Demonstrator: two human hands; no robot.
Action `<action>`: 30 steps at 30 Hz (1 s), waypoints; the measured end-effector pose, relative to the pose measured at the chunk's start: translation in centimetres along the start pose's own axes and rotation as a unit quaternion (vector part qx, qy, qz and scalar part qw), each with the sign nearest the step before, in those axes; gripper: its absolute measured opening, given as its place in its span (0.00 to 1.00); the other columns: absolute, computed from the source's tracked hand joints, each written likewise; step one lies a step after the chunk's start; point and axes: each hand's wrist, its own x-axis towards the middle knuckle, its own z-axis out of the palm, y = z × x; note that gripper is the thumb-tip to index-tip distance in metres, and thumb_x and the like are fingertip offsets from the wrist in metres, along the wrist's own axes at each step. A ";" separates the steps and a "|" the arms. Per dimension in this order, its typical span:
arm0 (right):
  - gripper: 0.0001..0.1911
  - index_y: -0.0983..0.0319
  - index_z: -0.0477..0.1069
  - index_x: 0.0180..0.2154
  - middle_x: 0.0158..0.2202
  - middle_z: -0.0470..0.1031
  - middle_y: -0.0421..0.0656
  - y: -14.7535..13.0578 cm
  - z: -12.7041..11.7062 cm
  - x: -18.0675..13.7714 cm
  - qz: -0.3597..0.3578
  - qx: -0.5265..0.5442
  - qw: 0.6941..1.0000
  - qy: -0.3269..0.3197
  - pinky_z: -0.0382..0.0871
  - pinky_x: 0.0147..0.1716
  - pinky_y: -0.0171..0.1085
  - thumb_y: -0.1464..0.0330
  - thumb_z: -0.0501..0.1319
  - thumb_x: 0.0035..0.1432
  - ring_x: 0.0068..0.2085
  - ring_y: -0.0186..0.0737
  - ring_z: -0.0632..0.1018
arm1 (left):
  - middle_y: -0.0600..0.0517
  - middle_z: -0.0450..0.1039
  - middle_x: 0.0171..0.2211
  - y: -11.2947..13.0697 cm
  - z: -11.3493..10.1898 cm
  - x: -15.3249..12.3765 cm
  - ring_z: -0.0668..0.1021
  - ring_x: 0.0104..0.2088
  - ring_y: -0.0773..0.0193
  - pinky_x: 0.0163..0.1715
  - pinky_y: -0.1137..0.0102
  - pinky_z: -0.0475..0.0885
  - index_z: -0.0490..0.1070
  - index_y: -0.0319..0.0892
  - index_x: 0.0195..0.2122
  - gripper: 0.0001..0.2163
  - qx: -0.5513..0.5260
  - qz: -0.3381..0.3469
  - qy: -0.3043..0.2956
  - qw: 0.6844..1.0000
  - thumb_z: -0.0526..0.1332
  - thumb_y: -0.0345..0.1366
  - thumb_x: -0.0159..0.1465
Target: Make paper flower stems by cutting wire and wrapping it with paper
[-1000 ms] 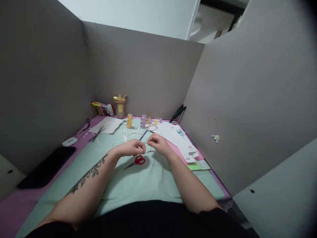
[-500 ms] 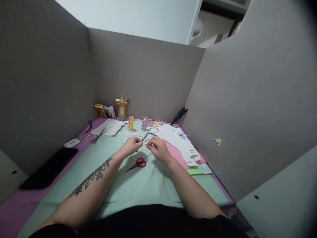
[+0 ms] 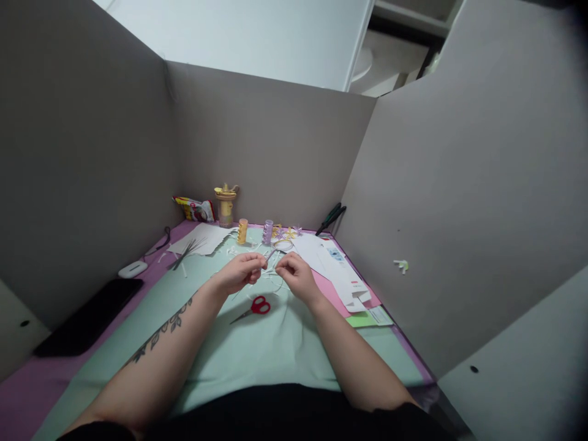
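Note:
My left hand is closed in a pinch around a thin, pale purplish strip that sticks up past the fingertips. Just to its right, my right hand has thumb and fingers pressed together; whatever they pinch is too small to make out. A thin white curl hangs between the hands. Below them, red-handled scissors lie on the pale green cloth. White paper scraps are scattered beyond the hands, near a yellow cylinder and a purple cylinder.
At the left lie a dark tablet-like slab, a white case and grey thin strips on paper. A yellow-topped cup and snack packet stand at the back. Black-handled pliers lean right. Grey partitions enclose the table.
The left hand has turned a little, and its strip now looks paler. A white curl now shows between the hands. The view has shifted slightly.

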 end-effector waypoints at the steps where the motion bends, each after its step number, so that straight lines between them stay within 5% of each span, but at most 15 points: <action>1: 0.04 0.61 0.70 0.26 0.29 0.68 0.41 0.0 0.0 0.0 0.009 0.010 1.000 0.001 0.62 0.31 0.36 0.72 0.60 0.53 0.31 0.36 0.69 | 0.58 0.61 0.23 0.0 0.0 0.0 0.58 0.17 0.79 0.17 0.78 0.51 0.63 0.38 0.27 0.10 -0.004 -0.003 -0.013 1.000 0.63 0.38 0.53; 18: 0.07 0.62 0.65 0.26 0.23 0.63 0.36 1.5 0.7 0.2 0.169 0.153 0.971 -0.067 0.55 0.25 0.32 0.65 0.60 0.50 0.24 0.31 0.63 | 0.56 0.63 0.27 -0.3 -0.4 0.2 0.57 0.17 0.80 0.15 0.79 0.48 0.66 0.36 0.28 0.08 -0.042 -0.037 0.006 0.998 0.63 0.35 0.53; 30: 0.08 0.62 0.65 0.26 0.24 0.64 0.36 1.6 1.0 0.0 0.173 0.150 0.970 -0.077 0.56 0.26 0.32 0.65 0.60 0.49 0.25 0.31 0.63 | 0.58 0.58 0.22 -0.6 -0.8 0.8 0.54 0.15 0.81 0.13 0.80 0.44 0.64 0.37 0.26 0.10 -0.033 -0.077 0.054 0.995 0.63 0.36 0.51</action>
